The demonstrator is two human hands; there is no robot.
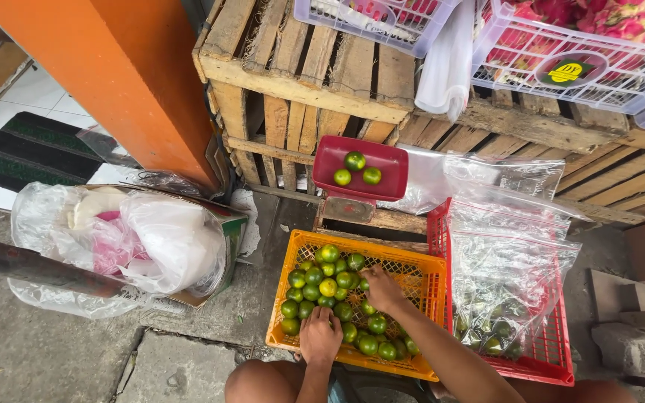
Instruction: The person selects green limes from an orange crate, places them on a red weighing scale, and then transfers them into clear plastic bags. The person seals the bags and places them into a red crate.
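Observation:
An orange plastic crate (419, 277) on the ground holds several green citrus fruits (330, 287). My left hand (319, 336) rests palm down on the fruits near the crate's front edge. My right hand (382, 289) lies on the fruits in the crate's middle, fingers curled over one; whether it grips it is hidden. Behind the crate a red scale pan (390, 160) carries three green fruits (354, 160).
A red crate (554, 358) with clear plastic bags (505, 254) and a few fruits stands to the right. Wooden crates (307, 75) and white baskets of pink fruit (576, 45) are behind. A box of plastic bags (136, 239) sits left, beside an orange pillar (128, 82).

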